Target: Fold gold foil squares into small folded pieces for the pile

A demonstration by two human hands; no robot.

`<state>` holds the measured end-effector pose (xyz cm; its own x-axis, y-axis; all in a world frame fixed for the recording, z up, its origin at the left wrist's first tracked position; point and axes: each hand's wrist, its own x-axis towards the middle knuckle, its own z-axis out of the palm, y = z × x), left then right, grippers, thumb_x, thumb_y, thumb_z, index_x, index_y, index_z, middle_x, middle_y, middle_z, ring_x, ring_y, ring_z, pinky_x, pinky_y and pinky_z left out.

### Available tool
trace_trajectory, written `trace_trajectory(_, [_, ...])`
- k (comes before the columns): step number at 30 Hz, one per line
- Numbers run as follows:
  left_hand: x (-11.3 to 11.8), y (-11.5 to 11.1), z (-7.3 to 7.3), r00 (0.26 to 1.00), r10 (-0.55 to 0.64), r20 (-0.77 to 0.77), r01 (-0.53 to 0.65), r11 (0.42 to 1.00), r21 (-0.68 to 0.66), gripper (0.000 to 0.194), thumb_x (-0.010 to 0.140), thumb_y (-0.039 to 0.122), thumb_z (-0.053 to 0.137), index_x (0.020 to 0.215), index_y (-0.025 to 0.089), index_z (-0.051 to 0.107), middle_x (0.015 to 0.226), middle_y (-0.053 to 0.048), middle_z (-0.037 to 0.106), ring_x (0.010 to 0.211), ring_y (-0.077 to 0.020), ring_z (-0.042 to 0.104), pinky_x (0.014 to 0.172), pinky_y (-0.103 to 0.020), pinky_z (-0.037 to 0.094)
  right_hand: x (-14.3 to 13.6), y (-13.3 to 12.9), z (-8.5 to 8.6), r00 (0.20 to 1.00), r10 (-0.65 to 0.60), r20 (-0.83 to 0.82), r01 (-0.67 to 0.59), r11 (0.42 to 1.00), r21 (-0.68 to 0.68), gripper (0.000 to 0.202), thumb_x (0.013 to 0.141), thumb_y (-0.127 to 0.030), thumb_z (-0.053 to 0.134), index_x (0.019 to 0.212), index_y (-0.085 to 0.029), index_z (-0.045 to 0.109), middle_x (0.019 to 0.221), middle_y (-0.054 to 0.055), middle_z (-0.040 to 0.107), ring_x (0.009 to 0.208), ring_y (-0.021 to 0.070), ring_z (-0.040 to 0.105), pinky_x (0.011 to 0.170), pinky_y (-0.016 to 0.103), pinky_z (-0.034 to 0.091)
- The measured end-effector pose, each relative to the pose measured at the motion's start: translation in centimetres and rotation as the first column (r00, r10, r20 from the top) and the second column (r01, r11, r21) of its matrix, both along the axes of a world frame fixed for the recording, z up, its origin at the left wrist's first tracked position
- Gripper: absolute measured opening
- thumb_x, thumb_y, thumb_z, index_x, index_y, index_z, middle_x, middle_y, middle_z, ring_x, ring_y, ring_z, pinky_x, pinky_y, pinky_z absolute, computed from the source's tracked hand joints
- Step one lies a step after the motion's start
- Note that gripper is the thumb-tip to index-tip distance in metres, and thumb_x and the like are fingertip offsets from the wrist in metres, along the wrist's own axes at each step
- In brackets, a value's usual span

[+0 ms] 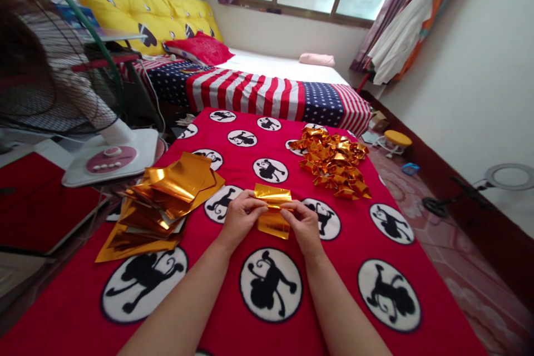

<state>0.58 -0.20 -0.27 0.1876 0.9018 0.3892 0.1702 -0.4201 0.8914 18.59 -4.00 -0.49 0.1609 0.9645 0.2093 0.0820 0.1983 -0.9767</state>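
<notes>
A sheet of gold foil paper lies in front of me on the red cloth, with a raised crease across its middle. My left hand pinches the left end of that crease between thumb and fingers. At the right end, my right hand pinches it the same way. To the left is a loose stack of flat gold foil sheets, fanned out unevenly. Over on the far right side sits a heap of folded gold foil pieces.
The table's red cloth carries round monkey prints. An electric fan stands at the left edge. Beyond the table is a bed with a flag-pattern cover. A yellow stool stands on the floor at right.
</notes>
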Motion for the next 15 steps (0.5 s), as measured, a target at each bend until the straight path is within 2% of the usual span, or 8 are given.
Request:
trace_trajectory(5, [-0.01,-0.15,0.22,1.0,0.003,-0.018,-0.003,1.0,0.005,0.008,0.08,0.022,0.068,0.081,0.02,0.076,0.077,-0.003,0.062,0.072,-0.0131,0.059,0.061,-0.022,0.045,0.14,0.06,-0.1,0.999,0.007,-0.048,-0.007,1.0,0.009,0.012,0.077,-0.031,0.071,0.08,-0.02,0.072,0.085,0.004,0.067,0.079,0.0179,0.061,0.069,0.028,0.047])
trace_trajectory(11, [-0.04,-0.65,0.82,0.993,0.066,-0.103,-0.064,0.998,0.024,0.01,0.081,0.024,0.067,0.077,0.018,0.074,0.071,-0.002,0.06,0.062,-0.0111,0.053,0.054,-0.022,0.039,0.08,0.16,-0.34,0.997,-0.028,-0.067,0.028,1.0,-0.001,0.011,0.077,-0.03,0.071,0.075,-0.019,0.07,0.08,0.003,0.065,0.073,0.0156,0.058,0.065,0.026,0.046])
trace_trajectory(15, [-0.06,-0.65,0.94,0.991,0.072,-0.111,-0.071,0.997,0.014,0.01,0.081,0.023,0.066,0.077,0.017,0.073,0.072,-0.002,0.06,0.063,-0.011,0.053,0.055,-0.022,0.039,-0.02,0.13,-0.32,0.997,-0.019,-0.076,0.018,1.0,-0.013,0.011,0.077,-0.03,0.071,0.076,-0.019,0.069,0.081,0.002,0.065,0.074,0.0155,0.059,0.066,0.025,0.046])
